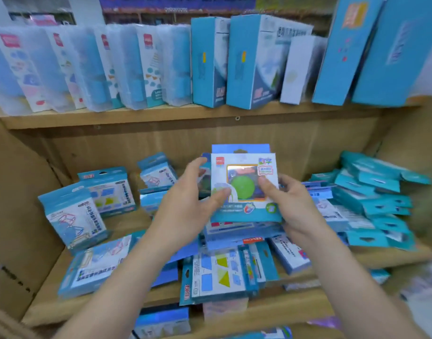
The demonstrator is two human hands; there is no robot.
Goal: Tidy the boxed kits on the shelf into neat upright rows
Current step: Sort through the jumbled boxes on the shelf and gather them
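– While both hands are up at the middle of the wooden shelf (pixel 126 226), how much free board is around them?

– A bare strip shows at the left, between the upright kits (pixel 73 216) and the ones lying flat (pixel 97 265) near the front lip. On the right, a slumped stack of teal boxes (pixel 376 199) fills the space up to the side wall.

– And the box being held?

– The left hand (pixel 185 211) and right hand (pixel 295 206) grip a boxed kit (pixel 244 187) by its side edges, thumbs pressed on its face. It stands upright, above a flat pile. White front, blue border, a clear window showing a green disc.
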